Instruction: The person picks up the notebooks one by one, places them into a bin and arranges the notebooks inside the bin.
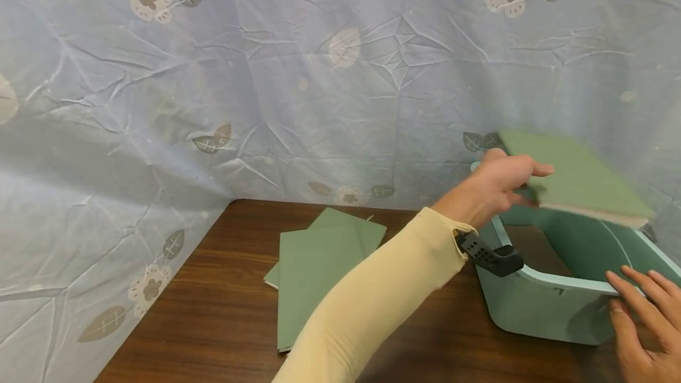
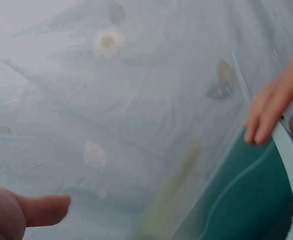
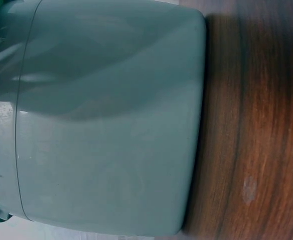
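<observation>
In the head view my left hand (image 1: 502, 179) pinches a green notebook (image 1: 580, 179), its thumb on the cover and fingers at the lower edge. The notebook is tilted in the air above a teal plastic bin (image 1: 553, 306). At the bin's near right rim is my right hand (image 1: 651, 318), with fingers over the edge and thumb outside. In the left wrist view the left thumb (image 2: 44, 210) and a blurred notebook (image 2: 174, 185) show, along with the right hand's fingers (image 2: 271, 112) on the rim. Only the bin's outer wall (image 3: 111, 125) fills the right wrist view, without the hand.
Two more green notebooks (image 1: 314, 276) lie overlapped on the dark wooden table (image 1: 197, 294), left of the bin and partly behind my left sleeve (image 1: 383, 294). Inside the bin a brown flat area (image 1: 534, 247) shows. A patterned curtain (image 1: 340, 105) hangs behind the table.
</observation>
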`<state>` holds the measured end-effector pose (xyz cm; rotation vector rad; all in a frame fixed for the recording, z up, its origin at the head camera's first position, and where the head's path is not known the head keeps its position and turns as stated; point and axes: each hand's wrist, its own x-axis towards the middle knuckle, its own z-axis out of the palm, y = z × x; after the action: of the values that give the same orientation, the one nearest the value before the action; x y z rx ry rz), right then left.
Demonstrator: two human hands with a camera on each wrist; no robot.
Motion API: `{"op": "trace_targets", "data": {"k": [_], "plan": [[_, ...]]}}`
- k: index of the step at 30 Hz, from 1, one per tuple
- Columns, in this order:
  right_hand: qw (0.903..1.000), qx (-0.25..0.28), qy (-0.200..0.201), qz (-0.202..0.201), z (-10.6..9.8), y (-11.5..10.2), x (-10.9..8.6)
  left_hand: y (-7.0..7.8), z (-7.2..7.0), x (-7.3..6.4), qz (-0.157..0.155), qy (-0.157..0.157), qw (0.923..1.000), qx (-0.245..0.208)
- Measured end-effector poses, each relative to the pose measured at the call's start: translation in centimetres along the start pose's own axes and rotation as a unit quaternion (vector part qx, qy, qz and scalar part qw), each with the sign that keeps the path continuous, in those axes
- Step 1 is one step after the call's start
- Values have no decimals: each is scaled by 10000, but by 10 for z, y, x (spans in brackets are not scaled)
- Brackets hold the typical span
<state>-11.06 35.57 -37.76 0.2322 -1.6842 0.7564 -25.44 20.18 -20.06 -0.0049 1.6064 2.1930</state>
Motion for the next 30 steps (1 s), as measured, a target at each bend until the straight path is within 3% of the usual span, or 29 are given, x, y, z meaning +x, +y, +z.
{"op": "trace_targets", "data": {"k": [2,4,7,14,18,27,30], "plan": [[10000,-23,-33,11,-1,0,0,-1,-2,1,-61,126,9976,680],[9999,-101,-116,-5,-2,-2,0,-1,-4,1,-145,371,9945,971],[9997,-148,-195,-23,-2,-4,1,-2,-7,1,-145,485,9958,757],[9976,-367,-163,-564,0,-6,7,-1,-9,0,-260,274,9985,395],[9965,-476,-279,-621,-1,-4,7,0,-11,-2,-316,189,9984,424],[9954,-295,-68,-908,-1,12,3,1,-14,-7,-353,100,9984,435],[9967,-381,-122,-703,-2,4,3,0,-16,-8,-306,40,9972,680]]}}
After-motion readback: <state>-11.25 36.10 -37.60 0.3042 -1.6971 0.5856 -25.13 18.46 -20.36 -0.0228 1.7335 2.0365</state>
